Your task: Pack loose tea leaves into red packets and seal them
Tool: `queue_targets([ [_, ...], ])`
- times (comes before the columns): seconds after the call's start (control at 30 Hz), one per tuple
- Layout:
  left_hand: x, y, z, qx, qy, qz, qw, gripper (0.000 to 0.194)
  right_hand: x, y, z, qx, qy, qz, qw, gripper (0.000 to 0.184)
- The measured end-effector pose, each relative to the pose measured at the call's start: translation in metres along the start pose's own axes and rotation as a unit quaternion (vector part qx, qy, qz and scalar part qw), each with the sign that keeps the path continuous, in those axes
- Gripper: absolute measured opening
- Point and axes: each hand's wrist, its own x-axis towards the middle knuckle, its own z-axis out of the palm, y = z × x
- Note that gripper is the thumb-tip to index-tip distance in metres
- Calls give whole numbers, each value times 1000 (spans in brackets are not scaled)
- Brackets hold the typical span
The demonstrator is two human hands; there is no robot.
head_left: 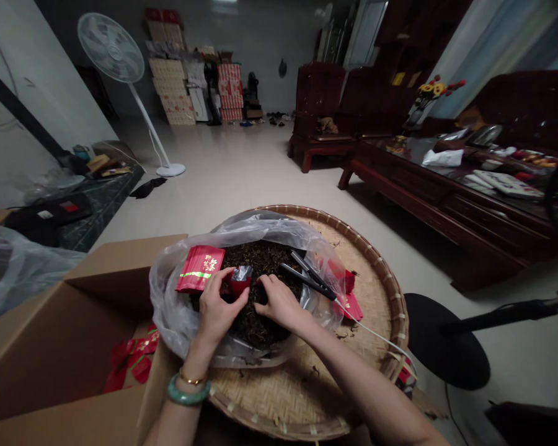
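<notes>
My left hand (218,303) is closed around a small red packet (240,280), its silvery inside showing at the top. Just right of it, my right hand (279,300) is low over dark loose tea leaves (251,254), fingers curved, with a gap between thumb and forefinger and nothing visible in it. The leaves fill a clear plastic bag (172,266) with its mouth spread wide. A stack of flat red packets (199,267) rests on the leaves at the left. On the bag's right side lies a black hair straightener (314,282), jaws apart, with a white cord.
Beneath the bag is a round woven bamboo tray (376,279), with more red packets (352,306) on its right. An open cardboard box (37,347) at the left holds filled red packets (132,359). A black round stand base (446,341) is on the floor at right.
</notes>
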Motion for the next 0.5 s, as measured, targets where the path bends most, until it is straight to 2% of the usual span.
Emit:
queue_targets([
  [0.17, -2, 2, 3, -39, 5, -42, 998, 52, 5, 7, 5, 46, 21, -19, 999, 30],
  [0.3, -3, 1, 2, -31, 5, -22, 999, 63, 11, 19, 2, 177, 83, -22, 980, 22],
  [0.4, -3, -1, -1, -3, -10, 35, 999, 61, 12, 27, -2, 335, 95, 19, 937, 21],
  [0.43, -3, -1, -2, 11, -18, 54, 998, 58, 11, 28, -3, 394, 84, 46, 914, 22],
  [0.5, -2, -2, -4, 43, -33, 76, 996, 51, 7, 30, -5, 515, 38, 107, 850, 27],
])
